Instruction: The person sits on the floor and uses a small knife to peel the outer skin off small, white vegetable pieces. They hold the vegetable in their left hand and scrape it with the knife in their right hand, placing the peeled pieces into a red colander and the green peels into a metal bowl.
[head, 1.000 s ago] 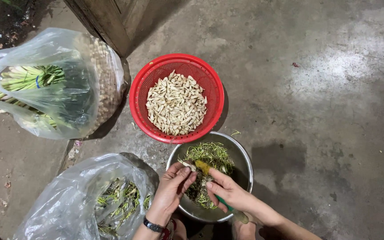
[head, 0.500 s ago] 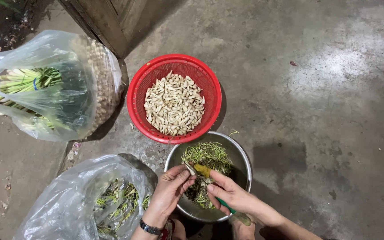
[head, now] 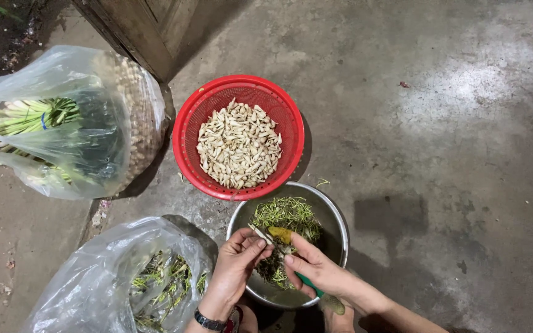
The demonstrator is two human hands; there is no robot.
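Note:
Over a steel bowl (head: 334, 217) of green trimmings (head: 286, 213), my left hand (head: 235, 262) pinches a small pale bulb (head: 259, 234) by its end. My right hand (head: 316, 265) grips a green-handled peeler or small knife (head: 306, 282) whose yellowish head (head: 280, 235) rests against the bulb. Just beyond the bowl stands a red plastic colander (head: 186, 132) holding a heap of peeled pale bulbs (head: 239, 145).
A clear plastic bag (head: 87, 290) of green scraps lies at the lower left. Another clear bag (head: 94, 142) with bundled green stalks (head: 29, 117) leans on a woven basket (head: 137, 105) at the upper left. Wooden boards (head: 149, 24) stand at the top. Bare concrete floor (head: 451, 154) spreads right.
Both hands stay over the bowl with only small finger shifts on the bulb. The view has drifted slightly; nothing else moved.

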